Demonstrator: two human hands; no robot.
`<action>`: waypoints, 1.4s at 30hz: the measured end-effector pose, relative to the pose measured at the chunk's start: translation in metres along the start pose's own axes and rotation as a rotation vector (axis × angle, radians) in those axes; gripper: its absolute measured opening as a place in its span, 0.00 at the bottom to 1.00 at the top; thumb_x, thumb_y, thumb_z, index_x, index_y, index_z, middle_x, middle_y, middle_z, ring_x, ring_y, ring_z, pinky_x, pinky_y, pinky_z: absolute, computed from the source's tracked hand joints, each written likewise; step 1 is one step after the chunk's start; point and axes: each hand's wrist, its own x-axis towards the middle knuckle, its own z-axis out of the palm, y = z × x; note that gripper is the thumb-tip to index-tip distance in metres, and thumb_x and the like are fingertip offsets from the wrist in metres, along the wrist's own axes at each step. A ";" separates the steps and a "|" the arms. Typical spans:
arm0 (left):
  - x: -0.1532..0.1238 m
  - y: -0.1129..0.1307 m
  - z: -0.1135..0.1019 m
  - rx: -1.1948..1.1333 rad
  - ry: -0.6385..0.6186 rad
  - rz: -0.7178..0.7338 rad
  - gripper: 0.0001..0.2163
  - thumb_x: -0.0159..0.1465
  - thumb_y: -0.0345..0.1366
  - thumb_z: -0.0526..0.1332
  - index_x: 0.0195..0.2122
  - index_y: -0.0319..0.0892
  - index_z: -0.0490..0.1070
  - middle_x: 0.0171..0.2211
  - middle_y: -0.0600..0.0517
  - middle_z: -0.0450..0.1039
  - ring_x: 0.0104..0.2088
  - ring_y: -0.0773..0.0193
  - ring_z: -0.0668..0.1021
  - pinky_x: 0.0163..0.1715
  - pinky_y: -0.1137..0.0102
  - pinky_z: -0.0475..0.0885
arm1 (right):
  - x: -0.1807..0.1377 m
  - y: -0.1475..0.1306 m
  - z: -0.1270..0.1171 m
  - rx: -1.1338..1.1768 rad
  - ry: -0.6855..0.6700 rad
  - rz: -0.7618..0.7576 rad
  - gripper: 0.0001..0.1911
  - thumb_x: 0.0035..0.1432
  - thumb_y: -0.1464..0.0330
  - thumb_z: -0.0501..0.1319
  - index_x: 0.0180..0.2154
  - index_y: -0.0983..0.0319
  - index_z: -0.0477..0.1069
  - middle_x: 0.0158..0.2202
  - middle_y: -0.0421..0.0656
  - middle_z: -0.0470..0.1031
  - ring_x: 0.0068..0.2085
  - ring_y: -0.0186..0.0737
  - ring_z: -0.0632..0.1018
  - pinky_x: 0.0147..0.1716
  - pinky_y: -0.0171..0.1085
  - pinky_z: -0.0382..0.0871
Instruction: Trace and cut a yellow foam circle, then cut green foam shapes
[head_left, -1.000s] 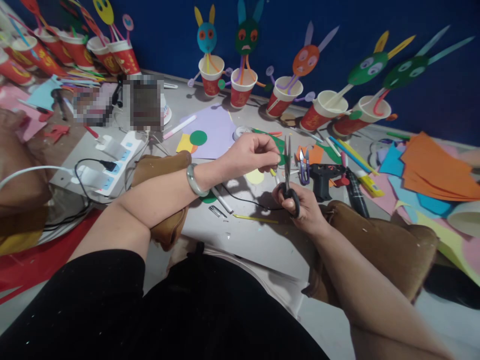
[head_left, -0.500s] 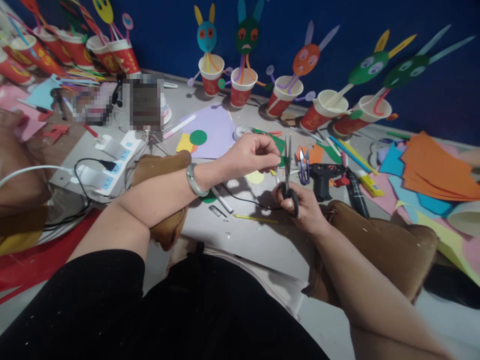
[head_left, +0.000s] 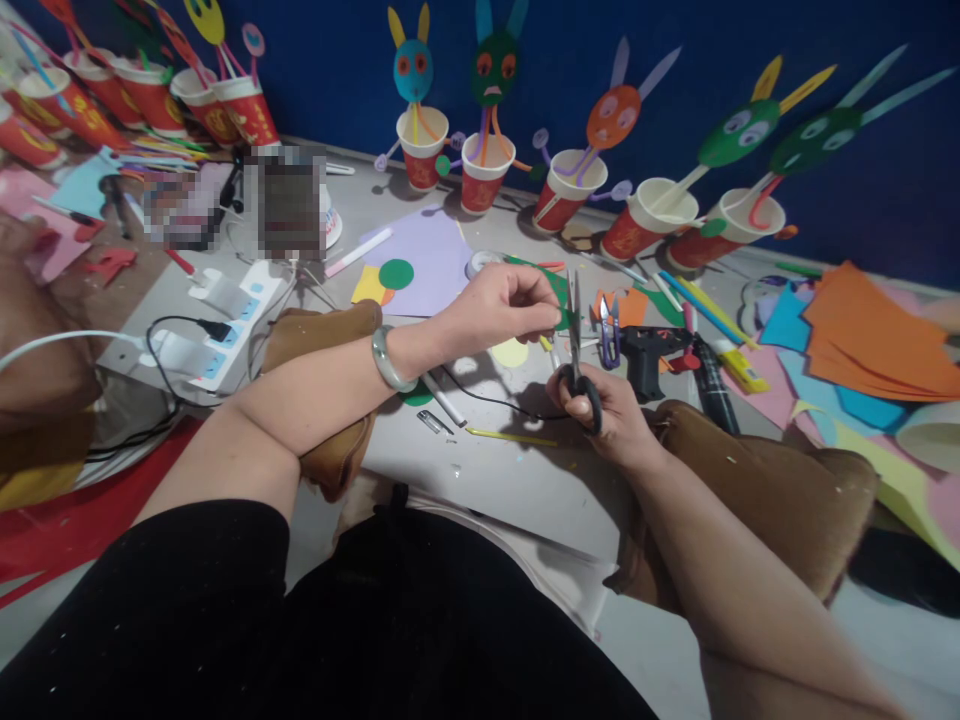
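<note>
My left hand (head_left: 517,305) is closed in a pinch over the middle of the table. Whatever sits between its fingertips is too small to make out; green paper (head_left: 561,292) shows right behind them. Black-handled scissors (head_left: 575,340) stand upright in my right hand (head_left: 607,405), thumb and fingers in the loops. Their blades are nearly together and rise just right of the left fingertips. Below the hands lie a yellow stick (head_left: 510,437), a white marker (head_left: 448,402) and a small metal clip-like piece (head_left: 433,422).
Red paper cups with paper rabbit figures (head_left: 487,185) line the blue wall. A glue gun (head_left: 649,355) and thread snips (head_left: 610,330) lie to the right, near orange sheets (head_left: 877,335). A power strip (head_left: 232,325) with cables stands left. Another person's arm (head_left: 45,330) is at the far left.
The scissor blades have come closer together. Both hands are otherwise almost in the same place.
</note>
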 end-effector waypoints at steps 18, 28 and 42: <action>0.001 -0.004 0.007 -0.079 -0.026 -0.069 0.22 0.57 0.47 0.78 0.24 0.39 0.69 0.23 0.54 0.76 0.24 0.75 0.75 0.29 0.75 0.73 | 0.001 0.003 0.003 0.127 0.020 0.032 0.38 0.50 0.30 0.66 0.24 0.59 0.65 0.24 0.40 0.67 0.27 0.37 0.65 0.28 0.39 0.59; 0.002 -0.005 0.006 -0.063 -0.062 -0.054 0.15 0.60 0.33 0.73 0.23 0.40 0.67 0.21 0.57 0.73 0.23 0.75 0.73 0.28 0.75 0.72 | 0.001 0.003 0.005 0.117 0.006 0.024 0.39 0.48 0.29 0.66 0.24 0.59 0.65 0.24 0.40 0.68 0.28 0.38 0.67 0.29 0.39 0.60; 0.002 -0.005 0.003 0.000 -0.060 0.000 0.14 0.60 0.28 0.70 0.22 0.39 0.67 0.21 0.56 0.72 0.23 0.74 0.72 0.29 0.74 0.71 | 0.001 0.004 0.002 0.098 0.011 0.028 0.39 0.49 0.29 0.66 0.23 0.58 0.63 0.23 0.39 0.67 0.27 0.37 0.65 0.29 0.40 0.58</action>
